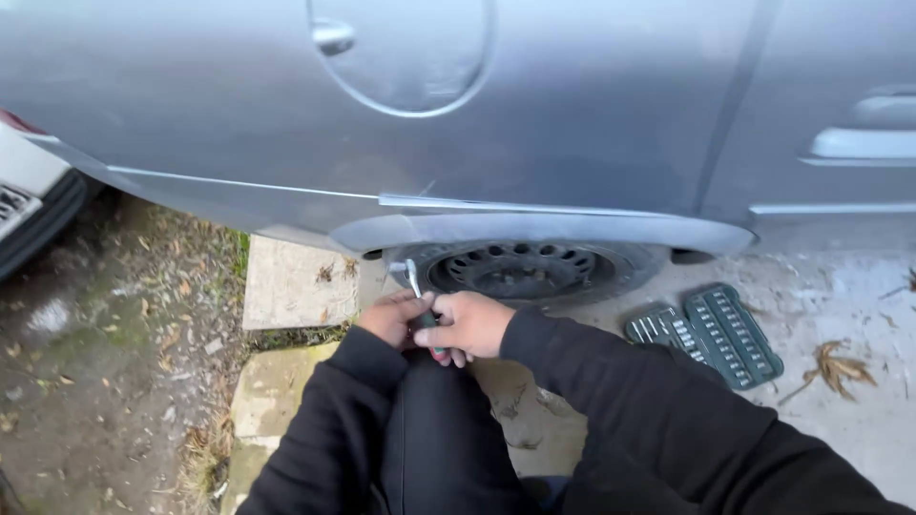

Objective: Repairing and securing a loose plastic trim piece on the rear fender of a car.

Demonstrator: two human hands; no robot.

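Both my hands meet just in front of a car's rear wheel point(520, 272), a black steel rim with round holes. My left hand point(391, 317) and my right hand point(468, 324) are closed together around a small hand tool point(416, 286). Its metal end sticks up between my fingers, and a dark handle with a bit of red shows below my right hand. Black sleeves cover both arms, and my dark-trousered knee lies under the hands. How the grip is shared between the two hands is partly hidden.
The silver car body point(572, 114) with its fuel flap fills the top. An open green socket set case point(711, 334) lies on the concrete to the right. Paving slabs point(286, 286), dirt and dry leaves lie to the left, and another car's corner point(24, 191) is at far left.
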